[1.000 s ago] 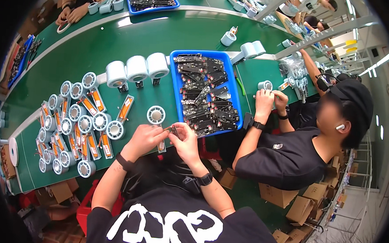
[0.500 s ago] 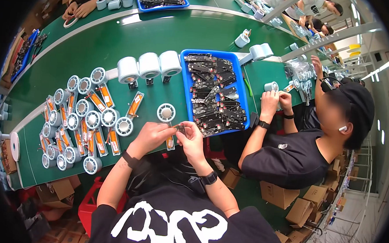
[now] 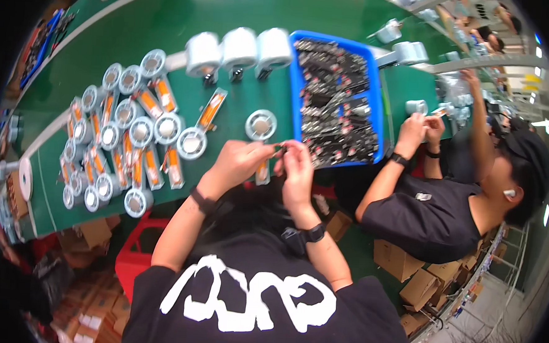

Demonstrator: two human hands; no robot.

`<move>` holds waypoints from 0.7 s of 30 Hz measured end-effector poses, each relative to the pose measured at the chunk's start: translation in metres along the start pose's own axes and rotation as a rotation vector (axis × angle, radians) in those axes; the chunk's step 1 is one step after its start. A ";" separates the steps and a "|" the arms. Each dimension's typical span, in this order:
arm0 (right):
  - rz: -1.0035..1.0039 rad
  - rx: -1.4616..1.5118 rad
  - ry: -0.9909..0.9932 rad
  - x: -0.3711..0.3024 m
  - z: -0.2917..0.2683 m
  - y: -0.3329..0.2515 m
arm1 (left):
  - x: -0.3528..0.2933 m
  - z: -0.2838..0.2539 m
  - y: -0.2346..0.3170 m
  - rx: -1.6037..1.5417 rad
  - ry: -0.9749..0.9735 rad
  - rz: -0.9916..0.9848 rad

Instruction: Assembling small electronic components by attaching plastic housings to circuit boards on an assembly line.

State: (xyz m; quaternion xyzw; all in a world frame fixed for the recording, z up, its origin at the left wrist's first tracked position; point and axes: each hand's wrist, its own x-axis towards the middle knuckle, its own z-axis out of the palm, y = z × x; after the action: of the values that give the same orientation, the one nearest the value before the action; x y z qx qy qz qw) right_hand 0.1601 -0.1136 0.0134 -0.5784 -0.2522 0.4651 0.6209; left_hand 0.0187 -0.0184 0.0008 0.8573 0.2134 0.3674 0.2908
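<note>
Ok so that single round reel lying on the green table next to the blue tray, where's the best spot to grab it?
Probably by the outer rim of the reel, pinched from above across its width. It lies flat, standing apart from the blue tray, so both edges look free. The left hand is nearest, just below it.

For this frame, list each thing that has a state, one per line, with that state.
left hand: raised over the table edge, fingers pinched on a small part
right hand: pinched on the same small part
blue tray: full of dark parts
white tape rolls: three upright in a row
round reel: lying flat, apart from the hands
reel-and-strip pieces: laid flat in rows
</note>
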 end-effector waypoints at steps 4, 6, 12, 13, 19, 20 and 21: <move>-0.145 -0.220 -0.002 -0.003 -0.010 -0.002 | -0.002 0.010 0.004 -0.076 0.130 -0.063; -0.115 -0.285 -0.044 -0.004 -0.014 -0.001 | -0.005 0.012 0.004 -0.062 0.136 -0.081; -0.118 -0.453 -0.129 -0.006 -0.018 -0.004 | -0.009 0.013 0.003 -0.025 0.149 -0.077; -0.113 -0.452 -0.129 -0.006 -0.019 -0.004 | -0.009 0.013 0.004 -0.026 0.145 -0.081; -0.129 -0.425 -0.159 -0.008 -0.021 -0.002 | -0.007 0.010 0.005 0.024 0.130 -0.059; -0.117 -0.410 -0.158 -0.009 -0.021 -0.004 | -0.006 0.009 0.005 0.050 0.107 -0.042; -0.114 -0.409 -0.159 -0.009 -0.020 -0.005 | -0.005 0.008 0.005 0.050 0.105 -0.045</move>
State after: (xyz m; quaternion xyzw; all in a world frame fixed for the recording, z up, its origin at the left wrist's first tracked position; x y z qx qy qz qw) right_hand 0.1746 -0.1301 0.0161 -0.6388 -0.4216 0.4125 0.4939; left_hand 0.0222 -0.0276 -0.0026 0.8388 0.2568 0.3998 0.2659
